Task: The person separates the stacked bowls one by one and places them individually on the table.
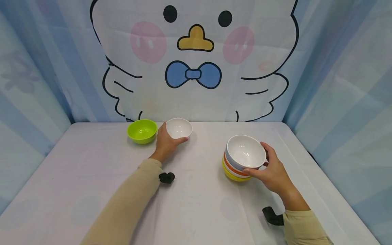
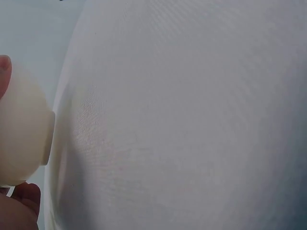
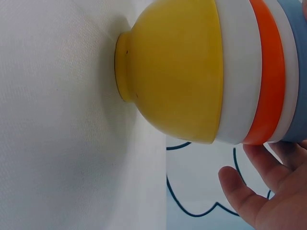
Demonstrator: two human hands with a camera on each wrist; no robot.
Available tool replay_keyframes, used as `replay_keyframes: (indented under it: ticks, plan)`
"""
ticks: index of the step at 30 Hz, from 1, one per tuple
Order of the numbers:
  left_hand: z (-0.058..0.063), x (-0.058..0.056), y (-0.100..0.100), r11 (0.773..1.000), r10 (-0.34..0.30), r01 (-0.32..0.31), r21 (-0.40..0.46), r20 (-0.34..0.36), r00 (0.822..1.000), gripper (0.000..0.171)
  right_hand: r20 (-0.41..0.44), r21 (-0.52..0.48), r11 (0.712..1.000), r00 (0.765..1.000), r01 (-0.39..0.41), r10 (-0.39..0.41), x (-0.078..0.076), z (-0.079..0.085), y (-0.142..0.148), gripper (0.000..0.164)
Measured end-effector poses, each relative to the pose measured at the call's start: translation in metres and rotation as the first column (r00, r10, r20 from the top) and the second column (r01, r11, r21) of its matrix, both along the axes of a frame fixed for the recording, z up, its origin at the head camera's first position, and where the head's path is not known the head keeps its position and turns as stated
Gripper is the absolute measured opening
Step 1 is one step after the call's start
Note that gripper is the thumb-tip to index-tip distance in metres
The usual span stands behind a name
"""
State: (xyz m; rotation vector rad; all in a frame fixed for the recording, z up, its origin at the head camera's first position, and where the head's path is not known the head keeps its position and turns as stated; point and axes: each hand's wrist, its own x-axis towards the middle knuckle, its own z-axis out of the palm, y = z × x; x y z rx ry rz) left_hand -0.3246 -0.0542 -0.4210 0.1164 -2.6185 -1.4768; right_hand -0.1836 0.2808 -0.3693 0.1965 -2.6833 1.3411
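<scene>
One glossy white round bowl (image 1: 179, 128) near far edge of cloth-covered counter (image 1: 196, 211), beside lime-green round bowl (image 1: 142, 132): left hand (image 1: 166, 144) grips it. Right hand (image 1: 274, 173) grips upper part of multicoloured nested bowl stack (image 1: 243, 158), at right. Bowls probably light, stiff, slippery plastic; hold round outer walls.

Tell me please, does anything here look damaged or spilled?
No spill shows. Small dark specks on the yellow bowl, at its foot, look odd because they break its plain colour; chips or dirt, I cannot tell.
</scene>
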Motion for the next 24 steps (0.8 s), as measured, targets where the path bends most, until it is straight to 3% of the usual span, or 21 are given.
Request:
replay_keyframes:
  ticks: [10,24]
  plan:
    - [-0.0049,-0.0062,0.0034,1.000,0.004,-0.005,0.006,0.044,0.999,0.113,0.000,0.003,1.000,1.000,0.007,-0.007,0.0009,0.0002,-0.0007,0.108]
    - [-0.0052,-0.0108,0.0015,1.000,0.016,-0.016,0.005,0.027,1.000,0.109,0.002,0.000,1.000,1.000,0.006,-0.006,0.0013,0.0005,-0.0007,0.109]
